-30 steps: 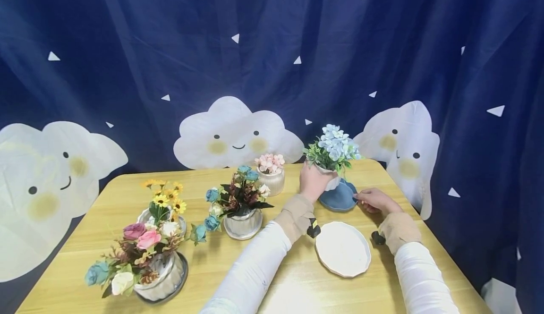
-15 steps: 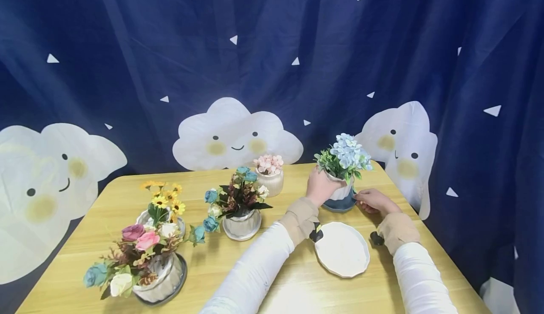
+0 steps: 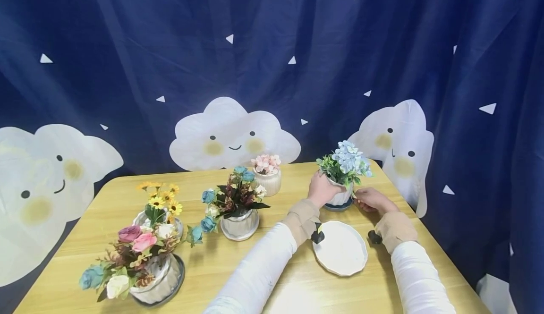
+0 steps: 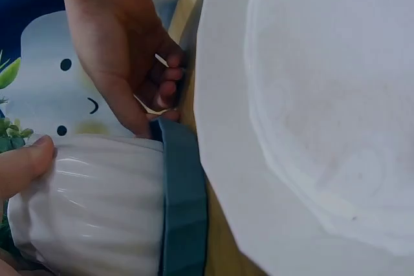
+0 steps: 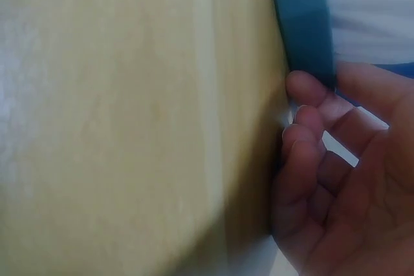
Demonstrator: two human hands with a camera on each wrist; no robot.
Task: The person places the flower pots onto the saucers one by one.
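Note:
My left hand (image 3: 324,190) grips a white fluted flowerpot (image 4: 97,205) by its upper part; its thumb shows on the pot's side in the left wrist view. Pale blue flowers (image 3: 351,157) and green leaves rise from the pot. Under it is a blue saucer (image 4: 184,205), with the pot's base inside the saucer's rim. My right hand (image 3: 375,199) pinches the saucer's right edge between thumb and forefinger, and its other fingers curl loosely, as the right wrist view shows. Close in front of the saucer lies a white plate (image 3: 340,248) with nothing on it.
Left of the hands stand a pot of pink flowers (image 3: 268,182), a pot of teal roses (image 3: 240,224) on a white saucer, yellow flowers (image 3: 158,202), and a tilted pot of mixed roses (image 3: 157,281) on a dark saucer. A blue curtain (image 3: 272,45) hangs behind the table.
My left hand has moved the flowerpot right and down onto the blue saucer, which it now mostly covers. My right hand keeps its hold on the saucer's edge.

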